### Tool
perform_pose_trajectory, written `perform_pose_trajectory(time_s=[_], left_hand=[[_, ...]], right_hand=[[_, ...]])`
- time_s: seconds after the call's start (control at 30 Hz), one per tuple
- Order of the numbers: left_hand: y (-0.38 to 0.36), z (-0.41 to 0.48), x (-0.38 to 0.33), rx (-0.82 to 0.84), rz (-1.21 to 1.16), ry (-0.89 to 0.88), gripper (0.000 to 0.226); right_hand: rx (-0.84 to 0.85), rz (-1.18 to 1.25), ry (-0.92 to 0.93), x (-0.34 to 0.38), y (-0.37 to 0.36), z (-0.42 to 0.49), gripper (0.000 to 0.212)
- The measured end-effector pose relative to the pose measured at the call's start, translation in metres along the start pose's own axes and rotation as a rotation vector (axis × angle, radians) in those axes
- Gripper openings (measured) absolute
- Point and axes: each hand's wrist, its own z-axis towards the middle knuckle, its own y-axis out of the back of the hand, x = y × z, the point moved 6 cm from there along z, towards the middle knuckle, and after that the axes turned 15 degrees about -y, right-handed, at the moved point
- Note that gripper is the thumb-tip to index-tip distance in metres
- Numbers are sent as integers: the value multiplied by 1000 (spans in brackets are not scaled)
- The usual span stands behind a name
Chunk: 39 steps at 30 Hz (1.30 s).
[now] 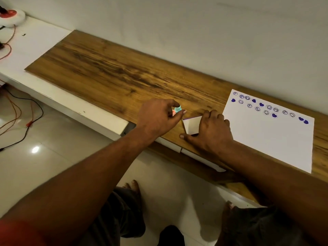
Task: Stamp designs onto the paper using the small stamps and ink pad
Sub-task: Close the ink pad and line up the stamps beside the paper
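A white sheet of paper (276,139) lies on the wooden board at the right, with a band of blue smiley and heart prints along its far edge. My left hand (156,118) pinches a small teal stamp (177,109) between thumb and fingers; a pink stamp (174,112) shows just behind the fingers. My right hand (209,132) rests on a small white box (192,125), apparently the ink pad, gripping its sides; its inside is hidden.
The wooden board (110,71) runs along a white wall on a low white shelf (74,107). A white round device (12,16) and red and black cables (19,110) lie far left. My feet stand on the tiled floor below.
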Motion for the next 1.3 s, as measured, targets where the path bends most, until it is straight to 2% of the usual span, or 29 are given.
perform_pose_trajectory(time_s=[0.1, 0.47, 0.73, 1.13, 1.3], left_hand=[[0, -1, 4, 3, -6, 4, 50], [-5, 1, 9, 16, -10, 9, 48], [-6, 2, 9, 25, -11, 12, 49], [-7, 3, 10, 35, -5, 19, 49], [-6, 4, 12, 42, 0, 36, 50]], right_hand=[[10, 29, 43, 2, -1, 6, 115], [108, 87, 103, -9, -1, 20, 114], [101, 100, 154, -10, -4, 22, 109], [132, 193, 135, -13, -9, 25, 122], [93, 205, 78, -14, -8, 26, 117]])
